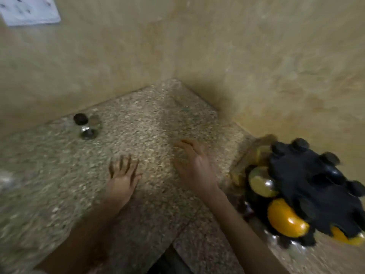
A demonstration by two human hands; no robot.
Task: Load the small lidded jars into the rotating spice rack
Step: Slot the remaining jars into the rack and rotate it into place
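One small clear glass jar [87, 125] with a black lid stands on the speckled granite counter [148, 119] at the far left, near the wall. The black rotating spice rack [316, 186] stands at the right edge, with several jars in it holding yellow and orange contents [284, 220]. My left hand [122, 175] hovers palm down over the counter's middle, fingers spread, holding nothing. My right hand [195, 165] is beside it, fingers apart and empty, between the lone jar and the rack. The whole picture is motion-blurred.
Beige walls meet in a corner behind the counter. A white switch plate [29, 9] sits on the wall at the top left. A dark gap [169, 262] shows below the counter's front edge. Something pale and blurred lies at the far left edge [7, 181].
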